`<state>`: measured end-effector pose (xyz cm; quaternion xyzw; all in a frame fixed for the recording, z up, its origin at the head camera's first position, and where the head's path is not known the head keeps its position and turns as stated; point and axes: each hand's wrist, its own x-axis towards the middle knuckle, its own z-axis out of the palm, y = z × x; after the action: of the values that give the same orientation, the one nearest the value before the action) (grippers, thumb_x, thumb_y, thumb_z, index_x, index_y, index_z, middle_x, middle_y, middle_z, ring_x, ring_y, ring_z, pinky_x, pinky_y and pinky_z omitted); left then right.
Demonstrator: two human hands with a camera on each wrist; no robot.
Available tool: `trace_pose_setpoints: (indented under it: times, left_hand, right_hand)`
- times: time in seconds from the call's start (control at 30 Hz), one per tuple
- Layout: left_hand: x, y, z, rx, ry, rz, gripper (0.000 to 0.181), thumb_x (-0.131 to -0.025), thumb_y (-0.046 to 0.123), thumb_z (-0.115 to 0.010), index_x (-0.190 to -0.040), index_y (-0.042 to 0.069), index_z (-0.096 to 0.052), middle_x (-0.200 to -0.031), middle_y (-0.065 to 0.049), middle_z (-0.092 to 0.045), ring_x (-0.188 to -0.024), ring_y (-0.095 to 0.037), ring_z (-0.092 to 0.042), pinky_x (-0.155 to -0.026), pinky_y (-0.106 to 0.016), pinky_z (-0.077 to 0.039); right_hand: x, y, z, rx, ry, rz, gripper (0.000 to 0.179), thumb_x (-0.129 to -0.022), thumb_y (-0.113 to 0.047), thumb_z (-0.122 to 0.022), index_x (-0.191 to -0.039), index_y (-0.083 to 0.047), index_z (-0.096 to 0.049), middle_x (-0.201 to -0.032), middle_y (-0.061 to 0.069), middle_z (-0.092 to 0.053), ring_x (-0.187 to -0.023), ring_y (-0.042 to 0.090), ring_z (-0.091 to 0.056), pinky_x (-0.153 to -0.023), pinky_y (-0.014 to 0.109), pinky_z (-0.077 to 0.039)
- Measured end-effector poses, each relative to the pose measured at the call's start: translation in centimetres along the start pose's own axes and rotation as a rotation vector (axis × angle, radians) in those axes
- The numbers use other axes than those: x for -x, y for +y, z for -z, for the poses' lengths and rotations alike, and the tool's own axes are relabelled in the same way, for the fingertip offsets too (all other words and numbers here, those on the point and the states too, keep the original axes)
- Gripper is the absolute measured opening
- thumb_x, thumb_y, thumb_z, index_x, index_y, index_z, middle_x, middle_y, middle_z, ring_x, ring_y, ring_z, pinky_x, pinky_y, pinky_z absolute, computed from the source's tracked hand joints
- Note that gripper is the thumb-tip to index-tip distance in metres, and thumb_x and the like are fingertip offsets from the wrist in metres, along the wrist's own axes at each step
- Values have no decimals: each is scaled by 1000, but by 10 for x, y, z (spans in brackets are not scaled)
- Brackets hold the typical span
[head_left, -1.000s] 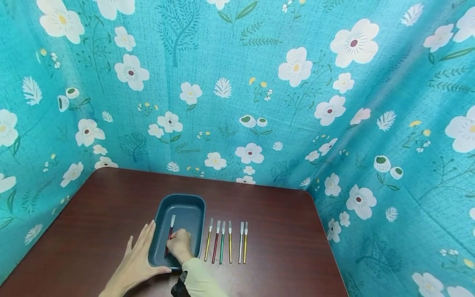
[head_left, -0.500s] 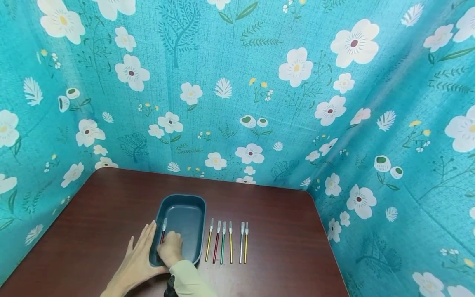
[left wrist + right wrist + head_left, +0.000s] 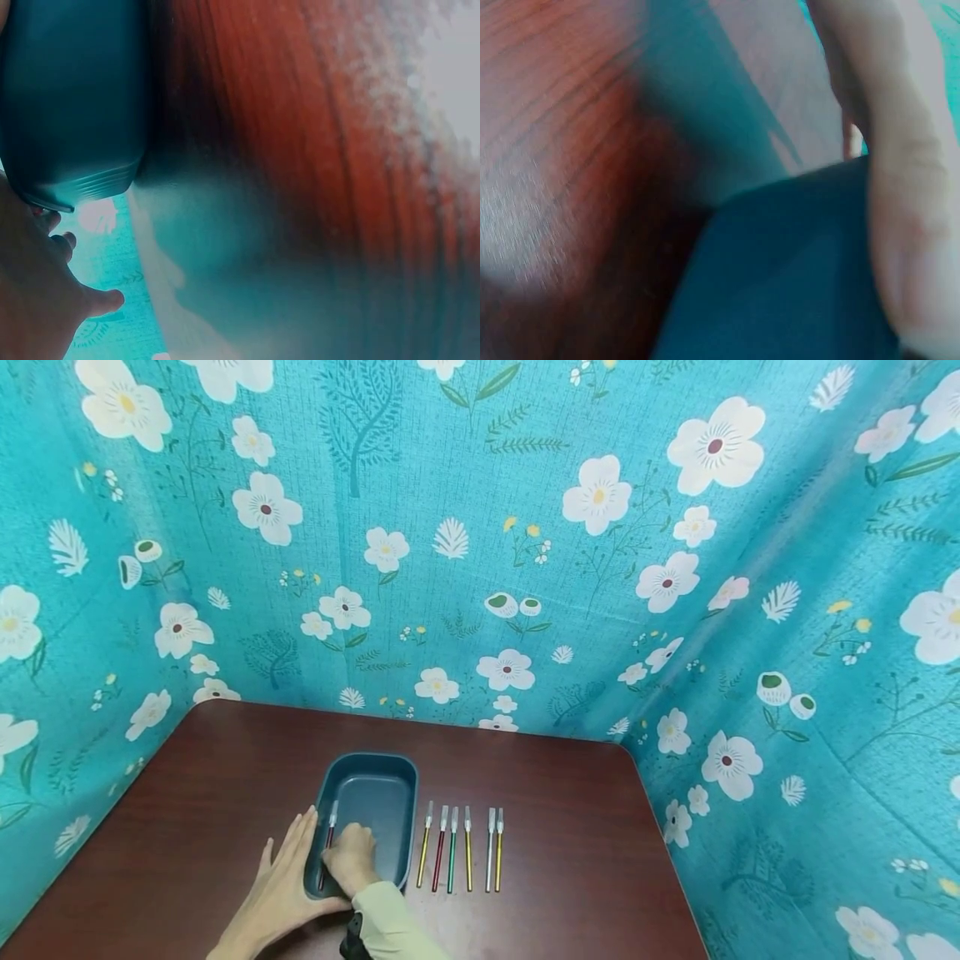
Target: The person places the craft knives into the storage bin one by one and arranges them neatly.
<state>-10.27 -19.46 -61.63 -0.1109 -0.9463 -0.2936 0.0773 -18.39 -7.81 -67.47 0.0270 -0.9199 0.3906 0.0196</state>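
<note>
A dark blue rectangular tray stands on the table. Along its inner left wall lies a dark red craft knife with a clear cap pointing away. My right hand is down in the tray, its curled fingers at the knife's handle; the fingertips' grip is mostly hidden. My left hand spreads along the tray's left side, fingers straight, the thumb by the near wall. The left wrist view shows the tray's outer wall beside the left hand. A finger of the right hand fills that wrist view's edge.
Right of the tray, several capped craft knives lie in a row: yellow, red, green, another yellow, silver and a last yellow one. The brown table meets a floral teal curtain behind.
My right hand has carried the red craft knife leftward to the tray's left wall, then shifted slightly right; more of the handle's near end shows now. My left hand stays at the tray's side.
</note>
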Motion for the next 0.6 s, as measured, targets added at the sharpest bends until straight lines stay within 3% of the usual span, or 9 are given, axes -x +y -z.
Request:
trace_pose_setpoints:
  times: [0.13, 0.23, 0.37, 0.6]
  left_hand:
    - [-2, 0, 1, -11, -33, 25, 146, -67, 76, -86, -171, 8, -10, -176, -18, -16, -156, -48, -21, -110, -85, -16]
    - [-2, 1, 3, -7, -35, 28, 146, -66, 75, -87, -170, 8, -10, -175, -19, -18, -156, -49, -21, -109, -85, -16]
    - [-3, 0, 3, 1, -31, 30, 146, -66, 76, -87, -171, 9, -10, -174, -20, -20, -155, -50, -22, -109, -86, -17]
    - [-1, -1, -1, -10, -1, 5, 147, -64, 76, -87, -170, 8, -12, -173, -20, -22, -154, -48, -25, -107, -85, -21]
  right_hand:
    - [-7, 2, 8, -13, 46, 0, 39, -73, -12, -92, -48, -16, -63, -46, -8, -57, -43, 2, -49, -42, 21, -42]
    - [4, -26, 50, -22, 58, -25, 22, -74, -12, -94, -67, -11, -73, -62, -3, -68, -59, 11, -64, -53, 25, -53]
    - [21, -63, 109, -46, 60, -46, 21, -77, -9, -93, -79, -9, -73, -68, -2, -69, -64, 13, -66, -60, 27, -56]
    - [25, -56, 142, -167, 44, 23, 16, -81, -6, -89, -86, -6, -74, -68, -7, -67, -61, 2, -60, -59, 21, -52]
